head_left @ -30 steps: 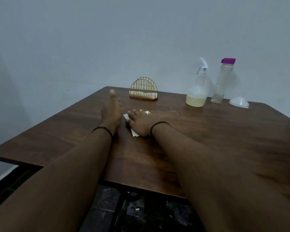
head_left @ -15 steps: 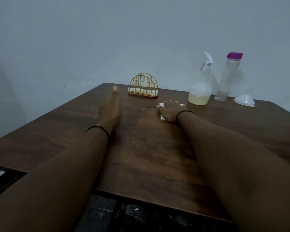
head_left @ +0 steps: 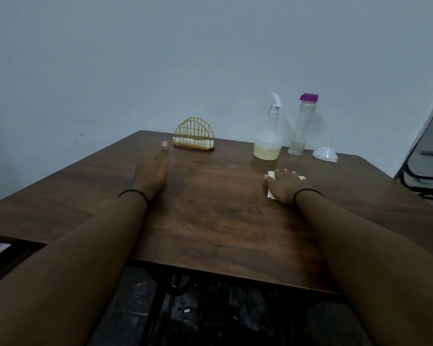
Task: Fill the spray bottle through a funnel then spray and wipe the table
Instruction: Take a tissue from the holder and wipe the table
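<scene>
My right hand (head_left: 285, 187) lies flat with spread fingers on a white napkin (head_left: 271, 174), pressing it against the dark wooden table (head_left: 210, 208) just in front of the bottles. My left hand (head_left: 152, 169) rests on its edge on the table at the left, fingers straight, holding nothing. The clear spray bottle (head_left: 268, 136) with a white trigger head stands at the back, its base filled with pale yellow liquid. Right of it stands a clear bottle (head_left: 301, 126) with a purple cap. A white funnel (head_left: 325, 153) sits upside down at the far right.
A gold wire napkin holder (head_left: 194, 136) with white napkins stands at the table's back edge, close to my left fingertips. The wall rises directly behind the table. Dark cables and a metal frame (head_left: 425, 166) show at the right edge. Dark floor lies below the near edge.
My right hand has slid the napkin across the table from beside my left hand to the right, ending in front of the spray bottle. The left hand has stayed in place.
</scene>
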